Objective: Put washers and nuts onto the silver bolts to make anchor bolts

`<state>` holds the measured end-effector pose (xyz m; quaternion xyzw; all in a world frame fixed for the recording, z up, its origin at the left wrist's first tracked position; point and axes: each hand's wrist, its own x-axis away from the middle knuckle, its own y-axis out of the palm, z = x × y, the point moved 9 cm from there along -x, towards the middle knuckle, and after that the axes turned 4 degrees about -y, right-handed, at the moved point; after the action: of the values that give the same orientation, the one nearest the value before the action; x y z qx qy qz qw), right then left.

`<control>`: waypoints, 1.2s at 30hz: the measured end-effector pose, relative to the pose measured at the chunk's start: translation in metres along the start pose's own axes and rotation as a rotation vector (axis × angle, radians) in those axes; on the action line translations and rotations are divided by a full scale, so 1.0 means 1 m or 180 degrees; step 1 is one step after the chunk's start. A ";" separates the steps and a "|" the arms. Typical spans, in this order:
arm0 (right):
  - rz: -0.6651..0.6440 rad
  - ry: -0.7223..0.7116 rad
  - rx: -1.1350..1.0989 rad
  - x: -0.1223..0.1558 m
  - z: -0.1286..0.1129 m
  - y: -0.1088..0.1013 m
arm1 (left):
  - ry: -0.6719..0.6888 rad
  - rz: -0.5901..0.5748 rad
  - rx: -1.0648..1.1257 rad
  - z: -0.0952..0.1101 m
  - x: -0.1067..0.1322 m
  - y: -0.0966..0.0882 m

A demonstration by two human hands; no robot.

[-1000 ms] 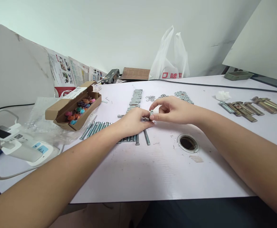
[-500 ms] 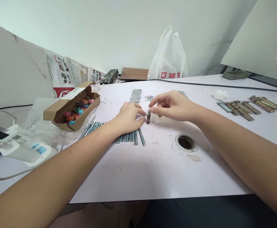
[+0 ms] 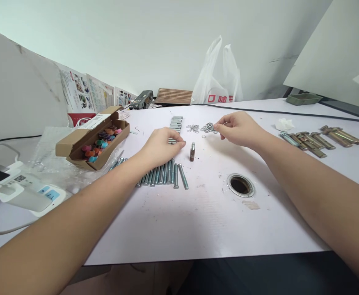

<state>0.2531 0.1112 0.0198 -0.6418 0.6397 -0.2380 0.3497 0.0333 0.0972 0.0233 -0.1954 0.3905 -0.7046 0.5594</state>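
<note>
The right hand has left the small brown metal cylinder upright mid-frame, curling over silver washers, grip unclear; left hand pinches a short silver sleeve.

Short silver sleeve; scattered washers

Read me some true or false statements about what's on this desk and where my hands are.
1. The small brown piece stands upright, clear of both hands. True.
2. The right hand holds a bolt. False: its fingertips are at the washers.
3. The left hand has its grip on a silver sleeve. True.
4. The cardboard box is closed. False: it is open, with coloured caps inside.
</note>
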 end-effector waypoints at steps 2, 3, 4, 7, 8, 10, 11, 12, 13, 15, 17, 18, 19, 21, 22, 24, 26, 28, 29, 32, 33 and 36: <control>-0.0133 0.0055 0.0207 -0.004 0.006 0.010 | -0.0310 0.0057 0.0597 -0.005 0.001 -0.006; -0.0178 0.0047 0.0329 -0.006 0.008 0.015 | -0.0390 0.0018 0.0942 -0.005 0.002 -0.006; -0.0201 0.0022 0.0460 -0.009 0.008 0.020 | -0.0403 -0.0025 0.1291 -0.003 0.003 -0.005; -0.0103 0.0051 0.0804 -0.015 0.005 0.031 | -0.0281 -0.0132 0.2029 0.005 0.006 -0.001; -0.0041 0.0125 0.0881 -0.017 0.005 0.032 | -0.0250 -0.0155 0.2143 0.007 0.007 0.001; 0.0033 0.0274 0.0953 -0.019 0.004 0.034 | -0.0223 -0.0181 0.2257 0.009 0.008 0.003; 0.0025 0.0313 0.0954 -0.020 0.003 0.036 | -0.0218 -0.0194 0.2279 0.010 0.008 0.003; -0.0012 0.0322 0.0931 -0.021 0.002 0.037 | -0.0213 -0.0207 0.2276 0.010 0.009 0.003; -0.0066 0.0319 0.0885 -0.021 0.001 0.038 | -0.0205 -0.0215 0.2249 0.011 0.009 0.003; -0.0150 0.0330 0.0801 -0.022 0.002 0.039 | -0.0161 -0.0222 0.2140 0.013 0.010 0.002; -0.0184 0.0322 0.0751 -0.021 0.004 0.038 | -0.0103 -0.0219 0.1975 0.016 0.011 0.000; -0.0183 0.0325 0.0719 -0.021 0.005 0.037 | -0.0077 -0.0221 0.1879 0.018 0.012 0.000; -0.0187 0.0357 0.0649 -0.020 0.007 0.036 | -0.0053 -0.0234 0.1779 0.020 0.012 -0.001; -0.0189 0.0445 0.0308 -0.016 0.009 0.034 | -0.0011 -0.0283 0.1581 0.022 0.013 0.000; -0.0210 0.0448 0.0025 -0.013 0.008 0.033 | 0.0008 -0.0307 0.1493 0.023 0.013 0.001; -0.0321 0.0285 -0.0676 -0.005 -0.005 0.033 | 0.0030 -0.0342 0.1334 0.024 0.013 0.002; -0.0490 -0.0034 -0.1241 0.006 -0.027 0.031 | -0.0003 -0.0338 0.1219 0.022 0.013 0.002; -0.0636 -0.0278 -0.1440 0.017 -0.046 0.028 | -0.0082 -0.0333 0.1143 0.018 0.012 0.003; -0.0679 -0.0341 -0.1412 0.021 -0.053 0.026 | -0.0123 -0.0333 0.1106 0.017 0.012 0.004; -0.0791 -0.0342 -0.1237 0.028 -0.059 0.028 | -0.0176 -0.0337 0.0996 0.015 0.012 0.006; -0.0843 -0.0323 -0.1210 0.028 -0.058 0.031 | -0.0171 -0.0333 0.0980 0.016 0.012 0.006; -0.0987 -0.0331 -0.1209 0.029 -0.054 0.039 | -0.0160 -0.0334 0.1011 0.017 0.013 0.006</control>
<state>0.1890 0.0776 0.0210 -0.7978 0.5480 -0.1310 0.2146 0.0453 0.0792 0.0268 -0.1421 0.2494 -0.7806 0.5553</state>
